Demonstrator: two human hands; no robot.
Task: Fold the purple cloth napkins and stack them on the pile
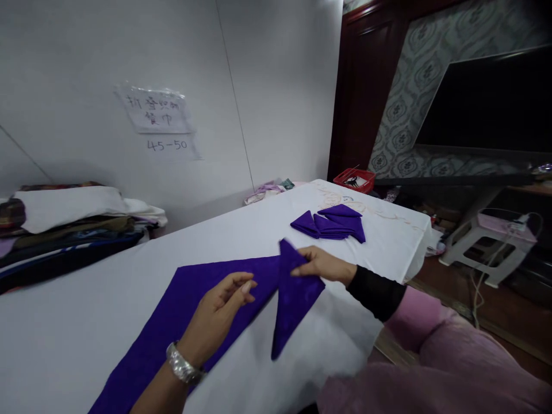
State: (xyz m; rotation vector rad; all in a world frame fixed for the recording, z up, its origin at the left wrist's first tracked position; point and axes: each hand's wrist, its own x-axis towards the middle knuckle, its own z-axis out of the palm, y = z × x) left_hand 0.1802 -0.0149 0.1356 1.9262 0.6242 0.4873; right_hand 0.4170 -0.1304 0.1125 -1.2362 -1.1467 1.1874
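A purple cloth napkin [166, 322] lies across the white table in a long diagonal strip. Its right end is folded over into a triangular flap [297, 305]. My right hand [323, 265] pinches this flap between thumb and fingers, holding it raised over the table's near side. Above the middle of the strip is my left hand [219, 310], wearing a silver bracelet [183, 363]. Its fingers are loosely bent with the thumb close by, and nothing shows between them. Farther back, several folded purple napkins [332, 223] lie together in a small pile.
The white tablecloth [241, 233] covers the table. A stack of folded fabrics [77, 224] stands at the left by the wall. At the far end are a red basket [354, 179] and a bunched cloth [267, 191]. A plastic stool [491, 244] with a cable stands right.
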